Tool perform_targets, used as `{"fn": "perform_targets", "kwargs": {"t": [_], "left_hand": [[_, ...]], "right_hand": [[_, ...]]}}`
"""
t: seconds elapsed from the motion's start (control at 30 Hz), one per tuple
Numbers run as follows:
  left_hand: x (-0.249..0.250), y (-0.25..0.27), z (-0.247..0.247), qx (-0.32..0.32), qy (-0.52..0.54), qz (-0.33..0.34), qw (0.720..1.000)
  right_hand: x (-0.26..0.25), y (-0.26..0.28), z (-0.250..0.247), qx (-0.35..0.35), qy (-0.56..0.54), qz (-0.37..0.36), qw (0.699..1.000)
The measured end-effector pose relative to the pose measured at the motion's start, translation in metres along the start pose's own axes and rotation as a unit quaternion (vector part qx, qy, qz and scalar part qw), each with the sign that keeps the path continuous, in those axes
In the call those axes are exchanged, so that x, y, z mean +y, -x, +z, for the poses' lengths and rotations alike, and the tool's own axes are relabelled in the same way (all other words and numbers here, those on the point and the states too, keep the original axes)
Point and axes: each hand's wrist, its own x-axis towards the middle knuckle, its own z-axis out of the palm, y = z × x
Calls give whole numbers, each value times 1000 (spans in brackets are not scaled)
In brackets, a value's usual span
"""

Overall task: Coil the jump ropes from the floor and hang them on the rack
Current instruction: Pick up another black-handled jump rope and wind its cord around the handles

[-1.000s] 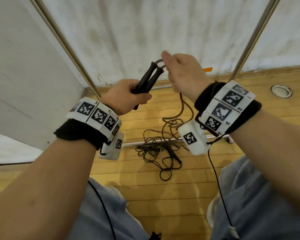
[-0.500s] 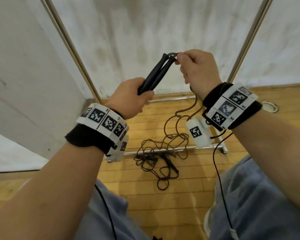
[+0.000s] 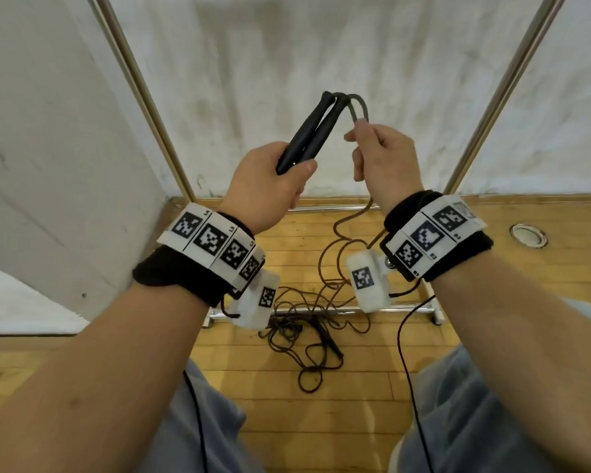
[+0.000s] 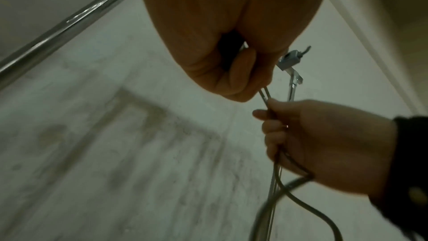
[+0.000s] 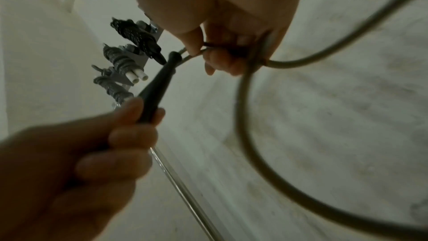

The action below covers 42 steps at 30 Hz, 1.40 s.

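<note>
My left hand [image 3: 270,186] grips two black jump-rope handles [image 3: 316,129] held together, tips pointing up; the same handles [image 5: 157,87] show in the right wrist view. Just right of the tips, my right hand [image 3: 379,158] pinches the brown rope [image 3: 360,107] where it arches out of them, also seen as a cord [image 4: 268,102] in the left wrist view. The rope [image 3: 335,268] trails down to a tangled pile [image 3: 307,332] on the wooden floor, with another black handle [image 3: 328,339] in it. Several coiled ropes [image 5: 134,38] hang on rack hooks above.
Two slanted metal rack poles [image 3: 144,97] [image 3: 502,97] frame a white wall. The rack's base bar [image 3: 321,310] lies across the wooden floor under my wrists. A round floor fitting [image 3: 526,235] sits at the right. My knees in blue trousers [image 3: 475,421] fill the bottom.
Both hands have risen with the handles. My right hand has slid from the handle tips down along the rope, leaving a short arch of rope above it.
</note>
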Motion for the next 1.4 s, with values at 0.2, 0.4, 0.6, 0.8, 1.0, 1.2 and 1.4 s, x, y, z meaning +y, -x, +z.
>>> {"fn": "perform_targets", "kwargs": {"t": [0.2,0.4,0.6,0.8,1.0,1.2,1.4], "left_hand": [[-11,-11,9,60,144,-85,984],[-15,-13,19,39,125,-99,986],[-22,-13,6,64,121,-116,984],[-22,-11,17,78,191,-176,963],[-16,-5,30,52,272,-254,927],[-5,-13,21,163,382,-259,872],[-9,-22,-2,267,359,-243,860]], "right_hand": [[28,20,29,-195,100,53,974],[36,27,35,-190,-177,200,945],[31,29,25,-124,-349,285,884],[34,46,35,-226,103,66,966],[45,55,55,-347,208,19,914],[40,50,56,-335,83,73,936],[41,49,53,-290,164,-24,943]]}}
